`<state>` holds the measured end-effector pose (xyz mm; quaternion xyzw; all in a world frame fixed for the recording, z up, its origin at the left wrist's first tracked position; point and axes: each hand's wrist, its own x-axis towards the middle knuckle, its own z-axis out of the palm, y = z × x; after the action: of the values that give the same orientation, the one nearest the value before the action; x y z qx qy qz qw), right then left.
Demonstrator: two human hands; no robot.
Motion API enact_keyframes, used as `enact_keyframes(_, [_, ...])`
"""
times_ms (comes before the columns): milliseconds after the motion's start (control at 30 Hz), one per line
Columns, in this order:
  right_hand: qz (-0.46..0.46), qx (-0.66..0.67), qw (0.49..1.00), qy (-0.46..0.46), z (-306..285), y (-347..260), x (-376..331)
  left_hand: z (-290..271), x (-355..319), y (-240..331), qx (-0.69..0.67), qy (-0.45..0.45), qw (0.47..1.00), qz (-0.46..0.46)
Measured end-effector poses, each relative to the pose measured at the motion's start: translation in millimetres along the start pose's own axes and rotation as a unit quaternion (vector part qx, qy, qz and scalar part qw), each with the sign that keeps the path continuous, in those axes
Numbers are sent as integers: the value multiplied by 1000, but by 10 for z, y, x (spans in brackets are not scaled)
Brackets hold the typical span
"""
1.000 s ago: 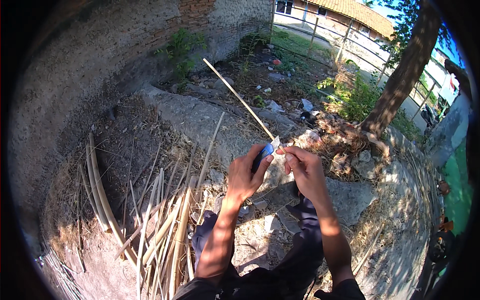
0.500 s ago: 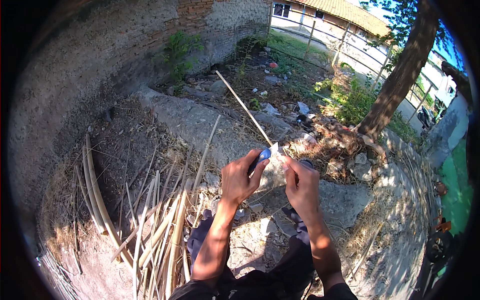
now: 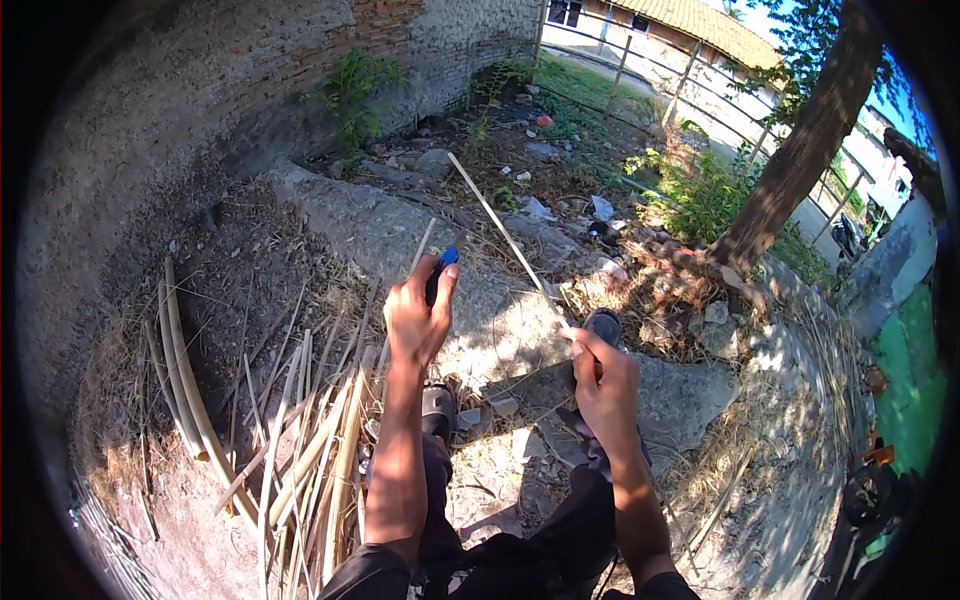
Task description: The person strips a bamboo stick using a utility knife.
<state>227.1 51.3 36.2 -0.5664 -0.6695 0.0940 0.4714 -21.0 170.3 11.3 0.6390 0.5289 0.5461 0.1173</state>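
Note:
My left hand (image 3: 416,315) is closed around a blue-handled cutter knife (image 3: 446,262), raised over the grey stone slab. Its blade cannot be made out now. Between the thumb and fingers of my right hand (image 3: 606,378) is the near end of a long, thin, pale bamboo strip (image 3: 503,232). The strip slants away to the upper left, its far end above the ground beyond the slab. A gap separates the knife from the strip.
Bamboo strips and split lengths (image 3: 325,460) lie heaped at my left, near two curved poles (image 3: 190,380). The stone slab (image 3: 350,220) crosses ahead. A rough wall (image 3: 200,130) rises at left; a leaning tree trunk (image 3: 800,150) and bamboo fence (image 3: 620,75) stand at right.
My left hand with the knife has swung up and left, away from the strip. The right hand has stayed nearly in place, with the strip's held end lower and farther right.

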Motion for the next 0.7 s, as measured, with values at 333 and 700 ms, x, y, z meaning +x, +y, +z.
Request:
enact_keyframes(333, [-20,52,997,-47,151,34,236,194,-347,379,-56,-112,991,34])
enact_keyframes(700, [65,205,973,-78,174,140,236,142,-329,452,-77,-192,977,46])
